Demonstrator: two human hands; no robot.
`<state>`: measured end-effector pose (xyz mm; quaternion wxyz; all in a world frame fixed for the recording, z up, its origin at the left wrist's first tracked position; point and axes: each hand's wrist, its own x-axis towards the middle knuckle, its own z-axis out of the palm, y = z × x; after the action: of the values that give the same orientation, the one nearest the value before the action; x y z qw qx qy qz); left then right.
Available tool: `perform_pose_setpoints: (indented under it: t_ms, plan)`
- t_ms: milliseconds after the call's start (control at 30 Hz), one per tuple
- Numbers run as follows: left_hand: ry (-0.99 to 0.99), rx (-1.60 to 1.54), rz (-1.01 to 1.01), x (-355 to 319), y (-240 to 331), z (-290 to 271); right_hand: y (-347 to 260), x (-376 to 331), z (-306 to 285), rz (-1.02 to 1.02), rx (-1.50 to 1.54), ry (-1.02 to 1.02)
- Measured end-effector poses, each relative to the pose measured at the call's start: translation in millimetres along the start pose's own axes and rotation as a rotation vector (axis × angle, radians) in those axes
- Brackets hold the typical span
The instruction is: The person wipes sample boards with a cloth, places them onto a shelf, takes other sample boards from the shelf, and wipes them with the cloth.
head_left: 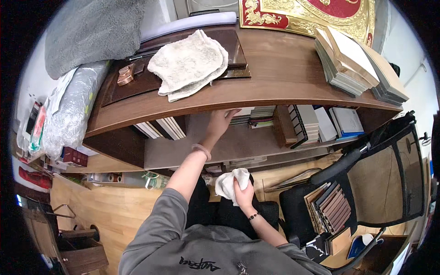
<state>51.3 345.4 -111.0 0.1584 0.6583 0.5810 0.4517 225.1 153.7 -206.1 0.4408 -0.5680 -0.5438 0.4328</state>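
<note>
The white cloth (225, 187) sits just below the centre of the frame, soft, crumpled and bunched, with a loose fold hanging to the left of our right hand (244, 192).

In front of us, a dark brown wooden bookcase (275, 59) curves across the upper half of the frame, bent by the wide lens. On its top, left of centre, a folded off-white cloth (188, 59) lies over a dark glossy panel, with a small copper-coloured block (126, 74) to its left. A grey towel (94, 34) fills the upper left, above a roll in clear plastic wrap (75, 107). A gold and red ornamental panel (284, 16) stands at the top edge, and stacked boards (346, 59) rest at the upper right. Inside the open compartment, books (167, 128) lean at the left, and more stand or lie in stacks at the right. A black mesh-backed chair (389, 178) at the lower right carries a row of brown and dark sample books (330, 208). The floor (128, 197) is pale wood.

Our right forearm rises from the lower edge, a dark beaded bracelet at the wrist; the fingers are closed around the cloth. Our left arm, in a grey sleeve, stretches up into the compartment. There our left hand (222, 123) points its fingers rightward beside a low stack of books (262, 113), under the top board; we cannot tell whether it grips anything.
</note>
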Motion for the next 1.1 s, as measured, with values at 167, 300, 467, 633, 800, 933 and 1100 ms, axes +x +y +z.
perform_pose_setpoints:
  t_ms: [167, 300, 467, 633, 800, 933, 1100]
  plan:
    - [0.207, 0.081, 0.169, 4, -22, 9, -6, 0, 3, -0.016, -0.019, -0.005]
    - [0.159, 0.108, 0.145, 4, -24, 9, -3, 1, 2, -0.014, -0.015, -0.003]
    - [0.167, 0.116, 0.144, 5, -17, 10, 3, 1, 4, 0.017, -0.033, -0.009]
    - [0.147, 0.105, 0.111, 3, -2, 5, 0, 1, 4, -0.018, -0.037, 0.012]
    - [0.219, 0.047, 0.131, -3, 2, -6, -2, 1, 7, -0.009, -0.027, 0.003]
    - [0.185, 0.062, 0.059, -3, -6, -6, 4, 3, 8, -0.045, -0.026, 0.037]
    - [0.074, 0.033, -0.082, -5, -4, -5, 1, 13, 0, 0.061, -0.023, -0.076]
